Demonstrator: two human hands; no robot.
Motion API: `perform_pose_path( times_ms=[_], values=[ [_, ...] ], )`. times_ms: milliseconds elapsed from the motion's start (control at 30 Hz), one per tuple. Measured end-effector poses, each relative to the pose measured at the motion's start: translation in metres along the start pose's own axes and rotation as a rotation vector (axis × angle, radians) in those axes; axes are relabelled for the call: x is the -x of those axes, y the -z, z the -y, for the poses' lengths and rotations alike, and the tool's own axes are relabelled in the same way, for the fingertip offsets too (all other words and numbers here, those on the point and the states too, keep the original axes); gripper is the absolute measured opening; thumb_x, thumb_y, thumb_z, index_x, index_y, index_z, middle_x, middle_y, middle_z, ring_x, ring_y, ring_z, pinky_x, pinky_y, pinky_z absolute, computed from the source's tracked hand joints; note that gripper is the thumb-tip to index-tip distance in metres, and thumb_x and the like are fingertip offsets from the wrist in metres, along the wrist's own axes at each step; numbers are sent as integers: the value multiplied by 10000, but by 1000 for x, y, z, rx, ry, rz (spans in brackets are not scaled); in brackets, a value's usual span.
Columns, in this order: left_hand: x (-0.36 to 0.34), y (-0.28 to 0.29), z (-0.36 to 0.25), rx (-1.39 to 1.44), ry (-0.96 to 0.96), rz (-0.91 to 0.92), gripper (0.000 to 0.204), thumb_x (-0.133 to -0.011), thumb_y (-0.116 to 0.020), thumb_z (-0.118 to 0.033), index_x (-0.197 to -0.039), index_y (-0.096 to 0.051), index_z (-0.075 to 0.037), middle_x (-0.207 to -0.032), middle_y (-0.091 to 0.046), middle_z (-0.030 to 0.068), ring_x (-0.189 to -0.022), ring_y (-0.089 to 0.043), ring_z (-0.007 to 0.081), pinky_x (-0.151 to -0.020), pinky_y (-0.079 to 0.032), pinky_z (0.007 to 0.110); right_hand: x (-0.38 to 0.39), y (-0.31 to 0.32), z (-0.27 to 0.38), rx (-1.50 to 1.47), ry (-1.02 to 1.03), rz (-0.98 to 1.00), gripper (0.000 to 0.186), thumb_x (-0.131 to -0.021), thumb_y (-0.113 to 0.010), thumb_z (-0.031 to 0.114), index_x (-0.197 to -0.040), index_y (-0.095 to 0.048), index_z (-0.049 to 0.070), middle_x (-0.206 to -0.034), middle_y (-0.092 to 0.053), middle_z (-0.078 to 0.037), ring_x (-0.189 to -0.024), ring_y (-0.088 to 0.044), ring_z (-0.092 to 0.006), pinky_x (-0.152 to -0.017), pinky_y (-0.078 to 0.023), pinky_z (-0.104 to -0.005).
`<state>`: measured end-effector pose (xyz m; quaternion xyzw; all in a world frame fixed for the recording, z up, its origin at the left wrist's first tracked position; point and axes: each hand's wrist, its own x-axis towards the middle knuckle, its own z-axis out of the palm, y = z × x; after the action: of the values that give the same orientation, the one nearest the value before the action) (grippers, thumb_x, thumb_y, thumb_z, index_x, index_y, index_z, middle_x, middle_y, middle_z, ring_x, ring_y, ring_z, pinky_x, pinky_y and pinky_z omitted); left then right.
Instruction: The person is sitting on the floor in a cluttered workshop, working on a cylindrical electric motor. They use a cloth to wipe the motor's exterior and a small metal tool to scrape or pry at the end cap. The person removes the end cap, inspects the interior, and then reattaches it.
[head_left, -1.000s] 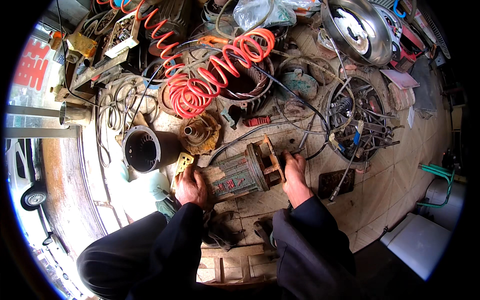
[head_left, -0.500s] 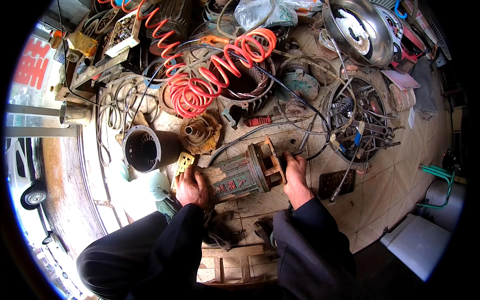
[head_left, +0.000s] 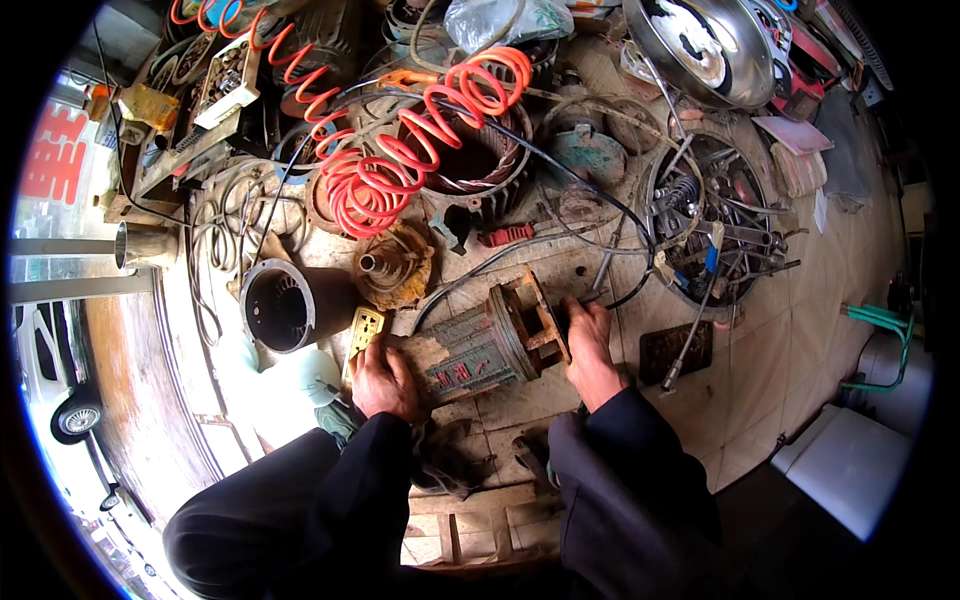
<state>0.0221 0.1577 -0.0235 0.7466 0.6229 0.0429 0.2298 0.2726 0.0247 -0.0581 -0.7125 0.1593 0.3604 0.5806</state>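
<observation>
Motor [head_left: 490,342] lies on its side on the tiled floor [head_left: 800,330], green ribbed body, rusty square end plate facing up-right. Left hand [head_left: 382,382] rests palm-down at the motor's lower-left end, fingers curled over the edge, touching it; whether it actually grips, cannot tell. Right hand [head_left: 592,350] sits at the motor's right, against the end plate, fingers closed around something dark, too hidden to tell what. Black cable [head_left: 560,170] runs from above down to just right of the motor, by the right hand.

Yellow socket plate [head_left: 365,330] just left of the motor, above the left hand. Dark stator shell [head_left: 283,305] further left of the motor. Rusty end cap [head_left: 393,265] up-left of the motor. Red coiled hose [head_left: 400,150] well above the motor. Red-handled tool [head_left: 507,235] just above it. Ring of metal scraps [head_left: 710,215] up-right of the motor. Dark flat plate [head_left: 677,350] right of the motor, past the right hand. Steel bowl [head_left: 705,45] far up-right.
</observation>
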Motion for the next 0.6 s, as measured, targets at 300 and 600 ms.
perform_pose_path(
  times_ms=[300,600],
  values=[
    [-10,4,-3,-29,43,60,416,-963,-516,-311,-1275,-652,-73,-1188,-678,212,-1163,-581,414,-1018,-465,489,-5,-9,3,103,-43,-54,209,-988,-642,193,-1020,-593,-7,-1008,-624,-108,-870,-583,-193,-758,-502,-381],
    [-30,7,-4,-37,-27,61,411,-955,-502,-297,-1199,-700,-33,-1092,-715,253,-1054,-678,424,-943,-515,474,-19,-14,7,139,9,9,200,-991,-634,186,-957,-611,-9,-927,-640,-78,-832,-567,-178,-791,-474,-363]
  ],
)
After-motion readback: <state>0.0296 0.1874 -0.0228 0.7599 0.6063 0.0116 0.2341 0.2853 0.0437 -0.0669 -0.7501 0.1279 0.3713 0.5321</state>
